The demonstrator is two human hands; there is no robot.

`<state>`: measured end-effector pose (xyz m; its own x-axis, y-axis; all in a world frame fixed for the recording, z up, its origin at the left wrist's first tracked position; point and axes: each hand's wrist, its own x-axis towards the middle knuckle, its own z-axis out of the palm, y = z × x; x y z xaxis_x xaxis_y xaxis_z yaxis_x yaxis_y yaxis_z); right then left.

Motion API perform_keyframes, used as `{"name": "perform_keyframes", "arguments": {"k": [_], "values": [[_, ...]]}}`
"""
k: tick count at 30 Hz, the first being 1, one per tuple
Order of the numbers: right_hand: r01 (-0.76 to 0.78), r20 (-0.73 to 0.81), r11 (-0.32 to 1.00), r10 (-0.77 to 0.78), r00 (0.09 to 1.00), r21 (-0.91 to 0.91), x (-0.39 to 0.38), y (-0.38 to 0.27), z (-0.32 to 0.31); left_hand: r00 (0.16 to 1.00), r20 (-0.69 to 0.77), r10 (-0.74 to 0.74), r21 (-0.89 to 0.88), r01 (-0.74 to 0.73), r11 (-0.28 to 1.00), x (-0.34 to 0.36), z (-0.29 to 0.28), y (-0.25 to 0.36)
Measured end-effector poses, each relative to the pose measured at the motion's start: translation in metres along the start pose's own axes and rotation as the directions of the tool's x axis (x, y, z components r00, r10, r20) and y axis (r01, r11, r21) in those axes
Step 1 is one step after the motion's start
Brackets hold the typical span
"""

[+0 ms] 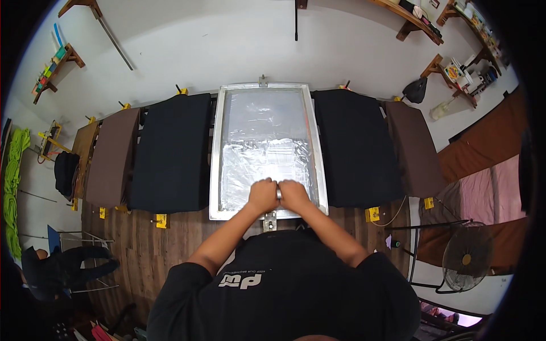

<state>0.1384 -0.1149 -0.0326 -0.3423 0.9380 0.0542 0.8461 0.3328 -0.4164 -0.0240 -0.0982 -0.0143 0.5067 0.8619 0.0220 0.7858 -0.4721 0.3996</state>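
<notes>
My left hand (263, 194) and my right hand (294, 195) sit side by side, both closed around a silver metal piece (278, 194) that shows between them, over the near end of a framed screen (318, 142). Wrinkled clear film or foil covers the screen's surface, shiny in the lower half. A metal clamp (270, 223) is at the middle of the near edge, another (263, 80) at the far edge. Dark fabric-covered boards (170, 148) (355, 148) flank the screen. Most of what my fingers wrap around is hidden.
Brown boards (114, 159) (412, 153) lie farther out on both sides, with yellow brackets (162, 220). A standing fan (466, 256) is at right. A person (68, 267) in dark clothes is at lower left. Wooden shelves (409, 28) hang on the wall.
</notes>
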Motion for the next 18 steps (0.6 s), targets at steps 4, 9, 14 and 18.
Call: {"name": "perform_keyframes", "arguments": {"k": [4, 9, 14, 18], "values": [[-0.038, 0.185, 0.999, 0.032, 0.982, 0.028, -0.028, -0.004, -0.010, 0.990, 0.140, -0.008, 0.022, 0.005, 1.000, -0.019, -0.002, 0.017], [-0.054, 0.423, 0.994, 0.006, 0.906, 0.100, 0.006, 0.009, -0.046, 0.861, 0.485, -0.156, 0.051, 0.151, 0.987, 0.017, -0.044, 0.026], [-0.045, 0.139, 0.998, 0.039, 0.990, 0.037, 0.050, 0.021, -0.038, 0.978, 0.173, -0.119, 0.060, 0.110, 0.992, 0.053, -0.029, -0.004], [-0.029, 0.144, 1.000, 0.029, 0.989, 0.002, 0.051, 0.028, -0.029, 0.946, 0.278, -0.168, 0.122, 0.138, 0.983, 0.055, -0.024, -0.002]]}}
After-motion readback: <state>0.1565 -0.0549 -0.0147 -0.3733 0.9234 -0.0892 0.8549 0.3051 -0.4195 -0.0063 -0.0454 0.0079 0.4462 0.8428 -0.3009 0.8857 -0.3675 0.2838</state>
